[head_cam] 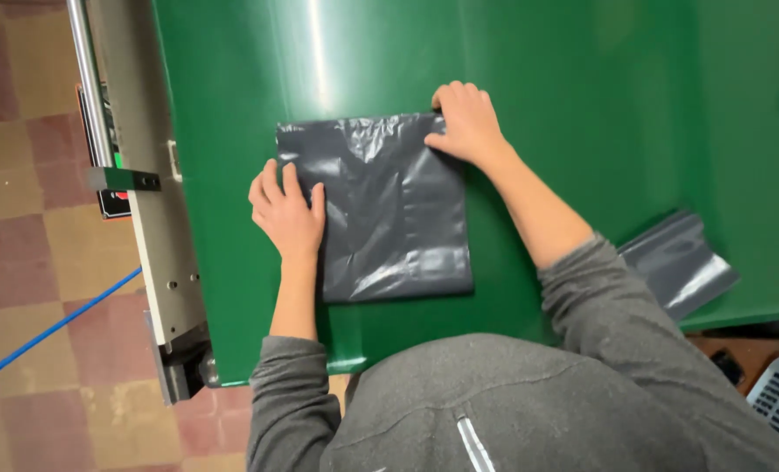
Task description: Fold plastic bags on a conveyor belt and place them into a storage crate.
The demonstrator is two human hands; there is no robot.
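**Two hands pressed flat on a grey plastic bag**

The left hand (289, 214) lies palm down on the left edge of a dark grey plastic mailing bag (389, 210), fingers spread a little and pointing away from the body, the thumb resting on the plastic. It presses rather than grips; nothing is closed inside it. The right hand (466, 122) sits at the bag's far right corner, fingers curled down over the top edge and the thumb laid on the bag's surface. Whether the fingertips pinch the edge or only press on it cannot be told from this view.

The bag lies flat near the middle of a green conveyor belt (582, 87), roughly square, wrinkled and glossy, with a shallow bulge in its lower half.

Both forearms come out of grey sweatshirt sleeves (599, 306), pushed up from the wrists. To the right, well apart from the first bag, a second grey bag (678, 262) lies on the belt, partly hidden behind the right sleeve.

Along the belt's left side runs a grey metal frame (158, 236) with a shiny rod (88, 83). Below it lies a checked tile floor (22, 201) crossed by a blue hose (48, 332).
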